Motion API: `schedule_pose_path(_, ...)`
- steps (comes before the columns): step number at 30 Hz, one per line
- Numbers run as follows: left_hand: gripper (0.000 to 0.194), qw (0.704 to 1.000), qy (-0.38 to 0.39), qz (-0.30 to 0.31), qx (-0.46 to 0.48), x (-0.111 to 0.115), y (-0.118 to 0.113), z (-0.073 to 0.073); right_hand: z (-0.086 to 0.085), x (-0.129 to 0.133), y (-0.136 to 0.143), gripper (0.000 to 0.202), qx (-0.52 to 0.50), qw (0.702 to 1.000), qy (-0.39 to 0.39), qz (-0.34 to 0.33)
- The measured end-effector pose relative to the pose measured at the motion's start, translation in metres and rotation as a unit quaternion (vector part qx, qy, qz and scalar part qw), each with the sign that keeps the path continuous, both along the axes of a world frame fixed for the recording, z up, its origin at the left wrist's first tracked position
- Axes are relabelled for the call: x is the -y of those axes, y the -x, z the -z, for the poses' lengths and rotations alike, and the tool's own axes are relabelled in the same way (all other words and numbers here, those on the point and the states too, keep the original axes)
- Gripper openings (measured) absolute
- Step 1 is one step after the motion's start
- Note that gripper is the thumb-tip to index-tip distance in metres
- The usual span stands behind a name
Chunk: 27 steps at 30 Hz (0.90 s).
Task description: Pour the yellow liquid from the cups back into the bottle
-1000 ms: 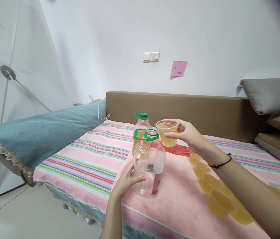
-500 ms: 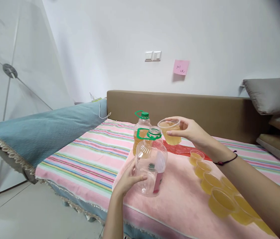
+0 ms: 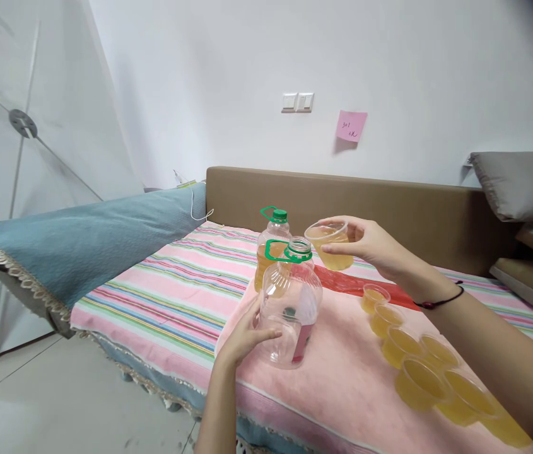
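Note:
My left hand [image 3: 248, 334] is closed round the lower left side of a clear plastic bottle [image 3: 289, 290], which stands upright and uncapped with a green handle ring at its neck. A clear plastic cup [image 3: 330, 246] of yellow liquid is held in the air by my right hand [image 3: 365, 246], just right of the bottle's mouth and slightly tilted. Behind the clear bottle stands another bottle [image 3: 270, 246] with a green cap, partly filled with amber liquid. Several cups of yellow liquid [image 3: 401, 347] stand in rows under my right forearm.
The cups and bottles rest on a pink cloth [image 3: 332, 384] over a striped bedspread [image 3: 171, 271]. A crumpled red plastic bag [image 3: 342, 280] lies behind them. At the back is a brown backrest [image 3: 389, 208], with grey cushions [image 3: 526, 183] on the right.
My right hand has moved the cup slightly to the right, a little away from the bottle's mouth. The left hand keeps its hold. The whole view has shifted slightly.

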<state>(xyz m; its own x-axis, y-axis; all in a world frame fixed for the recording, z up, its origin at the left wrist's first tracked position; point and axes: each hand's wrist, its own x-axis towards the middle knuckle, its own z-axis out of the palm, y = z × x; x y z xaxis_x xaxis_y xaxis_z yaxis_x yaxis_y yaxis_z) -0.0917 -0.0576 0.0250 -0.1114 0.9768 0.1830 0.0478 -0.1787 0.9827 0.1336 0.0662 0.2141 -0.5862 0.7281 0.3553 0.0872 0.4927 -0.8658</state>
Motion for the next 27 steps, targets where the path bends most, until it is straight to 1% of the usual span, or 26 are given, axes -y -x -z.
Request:
schedule_pose_path(3, 0.095, 1.0, 0.0, -0.002, 0.002, 0.0, 0.0, 0.001, -0.002, 0.0, 0.0, 0.051, 0.008, 1.0, -0.006, 0.0)
schedule_pose_path(7, 0.095, 1.0, -0.004, 0.0, 0.002, -0.001, 0.001, 0.003, -0.004, 0.0, 0.0, 0.052, 0.019, 1.0, -0.007, 0.018)
schedule_pose_path(13, 0.093, 1.0, 0.001, -0.002, -0.002, 0.0, 0.0, 0.001, -0.007, -0.001, -0.001, 0.054, 0.039, 0.999, -0.017, 0.021)
schedule_pose_path(17, 0.092, 1.0, 0.002, -0.005, 0.001, 0.001, 0.0, 0.0, -0.009, -0.001, -0.001, 0.052, 0.051, 0.998, -0.03, 0.025)
schedule_pose_path(24, 0.096, 1.0, -0.006, -0.015, -0.003, 0.0, 0.001, 0.005, -0.012, -0.002, -0.001, 0.048, 0.064, 0.997, -0.025, 0.019)
schedule_pose_path(27, 0.091, 1.0, -0.01, -0.011, -0.008, -0.001, 0.001, 0.006, -0.014, -0.002, 0.0, 0.047, 0.068, 0.997, -0.025, 0.013)
